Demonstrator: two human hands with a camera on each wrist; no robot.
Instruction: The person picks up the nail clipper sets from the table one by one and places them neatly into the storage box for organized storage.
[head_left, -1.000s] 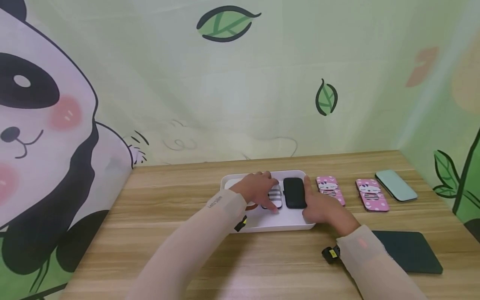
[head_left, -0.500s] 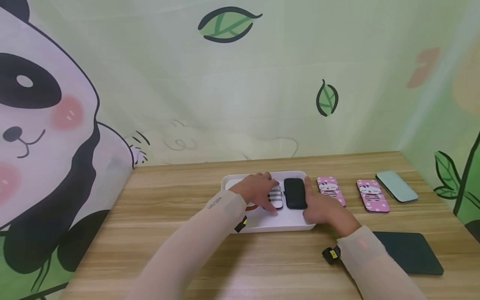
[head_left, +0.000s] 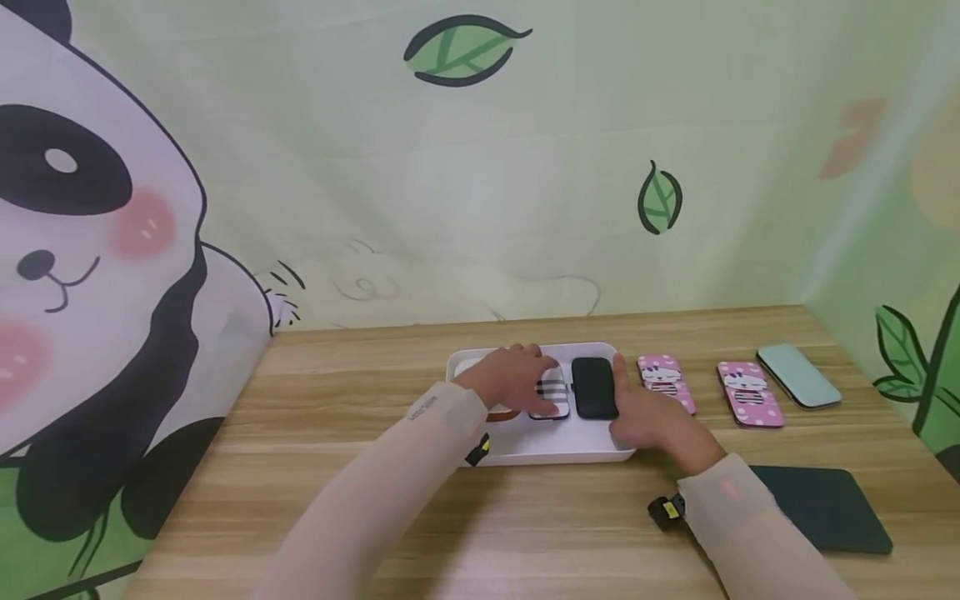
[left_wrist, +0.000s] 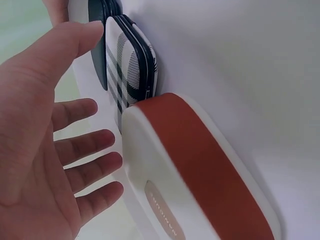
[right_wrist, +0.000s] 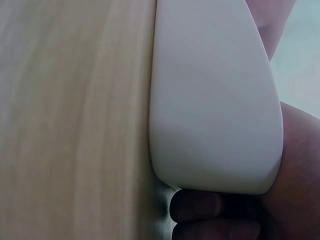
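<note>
In the head view a white tray point(head_left: 525, 450) holds small cases. My left hand point(head_left: 513, 379) hovers over its left half with fingers spread and fairly straight. In the left wrist view the thumb tip is at the near end of a black-and-white plaid case point(left_wrist: 122, 62); whether it touches is unclear. Beside it lies a white case with a brown band point(left_wrist: 192, 155) and partly legible lettering. A black case point(head_left: 595, 388) lies at the tray's right end. My right hand point(head_left: 648, 417) grips the tray's right end; in the right wrist view its fingers curl against the outer wall.
Right of the tray are two pink cartoon-print cases, the nearer one point(head_left: 667, 383) and another point(head_left: 750, 393), then a mint case point(head_left: 798, 375). A dark flat pad point(head_left: 832, 508) lies near the right forearm. A printed cloth backdrop point(head_left: 480, 208) stands behind the wooden table point(head_left: 337, 400).
My left thumb has shifted from the tray floor up to the plaid case's near edge, showing more of that case. The right hand keeps its place on the tray. The head view has drifted slightly.
</note>
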